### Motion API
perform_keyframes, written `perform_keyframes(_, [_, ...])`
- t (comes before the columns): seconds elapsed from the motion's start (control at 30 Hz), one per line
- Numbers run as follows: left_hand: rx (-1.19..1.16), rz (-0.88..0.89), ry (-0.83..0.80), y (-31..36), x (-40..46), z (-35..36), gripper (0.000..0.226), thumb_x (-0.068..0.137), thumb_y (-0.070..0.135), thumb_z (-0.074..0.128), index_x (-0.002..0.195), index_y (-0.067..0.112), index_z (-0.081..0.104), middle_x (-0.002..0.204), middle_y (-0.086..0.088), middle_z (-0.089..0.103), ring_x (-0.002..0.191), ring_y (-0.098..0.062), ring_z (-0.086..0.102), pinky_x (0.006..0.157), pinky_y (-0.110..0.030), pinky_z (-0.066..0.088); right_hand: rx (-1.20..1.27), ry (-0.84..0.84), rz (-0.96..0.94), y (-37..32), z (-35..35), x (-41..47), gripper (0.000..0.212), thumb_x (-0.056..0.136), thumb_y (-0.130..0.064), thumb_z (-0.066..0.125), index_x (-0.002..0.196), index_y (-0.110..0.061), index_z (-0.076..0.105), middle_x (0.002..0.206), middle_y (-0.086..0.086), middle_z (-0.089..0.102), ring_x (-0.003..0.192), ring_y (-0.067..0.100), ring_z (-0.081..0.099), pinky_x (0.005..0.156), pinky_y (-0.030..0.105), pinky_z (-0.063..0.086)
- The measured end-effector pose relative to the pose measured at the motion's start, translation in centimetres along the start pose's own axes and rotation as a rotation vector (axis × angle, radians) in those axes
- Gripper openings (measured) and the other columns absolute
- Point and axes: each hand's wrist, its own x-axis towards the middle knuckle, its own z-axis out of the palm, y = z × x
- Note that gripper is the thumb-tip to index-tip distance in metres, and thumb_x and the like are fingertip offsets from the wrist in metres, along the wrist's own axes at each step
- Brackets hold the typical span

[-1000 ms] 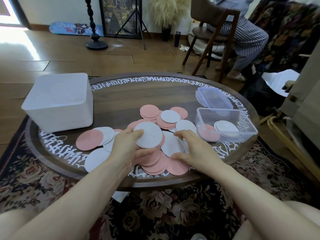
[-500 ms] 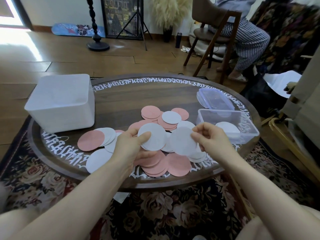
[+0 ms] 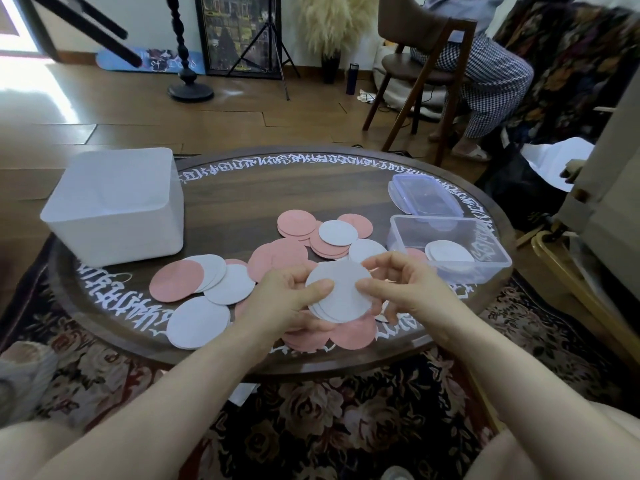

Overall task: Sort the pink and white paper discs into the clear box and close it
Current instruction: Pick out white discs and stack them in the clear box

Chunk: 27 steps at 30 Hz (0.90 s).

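Observation:
A small stack of white paper discs (image 3: 341,292) is held above the table's near edge between both hands. My left hand (image 3: 282,299) grips its left side with thumb on top. My right hand (image 3: 403,289) pinches its right edge. Pink discs (image 3: 353,332) lie under my hands, and more pink and white discs (image 3: 207,282) are scattered across the table. The clear box (image 3: 485,268) stands open at the right with white discs (image 3: 450,252) and some pink ones inside. Its clear lid (image 3: 424,195) lies just behind it.
A white square tub (image 3: 114,206) stands at the table's left. The round dark wooden table (image 3: 277,188) has white script around its rim. A seated person on a wooden chair (image 3: 426,64) is behind, and a patterned rug (image 3: 346,427) lies below.
Both hands lifted white discs off the pile and brought them together into one stack held between them, closer to me.

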Motion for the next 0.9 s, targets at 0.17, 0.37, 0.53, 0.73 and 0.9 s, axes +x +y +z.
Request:
perform_keyframes(0.17, [0.392,0.218,0.02,-0.5,0.0,0.1,0.013,0.091,0.014,0.059,0.098,0.01,0.069,0.08,0.001,0.068,0.069,-0.003,0.058,0.065,-0.018,0.047,-0.115,-0.07,-0.047,-0.1,-0.3,-0.4,0.012,0.08,0.0,0.071,0.078,-0.008,0.062,0.056,-0.01,0.059,0.045,0.003,0.047,0.045,0.011,0.034])
perform_keyframes(0.37, [1.031,0.55,0.091,-0.9,-0.3,0.3,0.007,0.089,0.031,0.059,0.086,0.026,0.06,0.084,0.013,0.048,0.076,0.0,0.042,0.062,-0.015,0.029,-0.32,-0.063,-0.097,0.4,-0.9,-0.8,0.014,0.076,-0.007,0.075,0.075,-0.013,0.063,0.06,0.005,0.057,0.057,0.015,0.048,0.056,0.023,0.037])
perform_keyframes(0.53, [0.997,0.579,-0.004,-2.3,0.2,0.4,0.014,0.09,0.024,0.059,0.101,0.019,0.066,0.082,0.013,0.048,0.074,-0.001,0.042,0.069,-0.023,0.035,-0.432,-0.088,-0.122,1.1,-0.8,-1.0,0.019,0.077,-0.004,0.072,0.075,-0.02,0.061,0.057,-0.005,0.06,0.054,0.007,0.049,0.054,0.019,0.038])
perform_keyframes(0.73, [0.927,0.622,0.033,-2.7,0.4,0.5,0.018,0.085,0.018,0.064,0.103,0.021,0.066,0.08,0.023,0.053,0.075,0.01,0.046,0.066,-0.013,0.034,-0.437,-0.092,-0.14,1.1,-1.2,-1.1,0.019,0.077,-0.001,0.071,0.076,-0.017,0.061,0.057,-0.01,0.06,0.054,0.007,0.051,0.054,0.016,0.04])
perform_keyframes(0.9, [0.834,0.592,0.125,-3.2,0.4,0.5,0.021,0.08,0.03,0.067,0.098,0.036,0.057,0.083,0.018,0.06,0.068,-0.007,0.051,0.064,-0.024,0.044,-0.429,-0.052,-0.161,1.4,-1.2,-1.2,0.018,0.077,0.0,0.07,0.076,-0.014,0.06,0.057,-0.009,0.059,0.054,0.008,0.055,0.057,0.022,0.044])
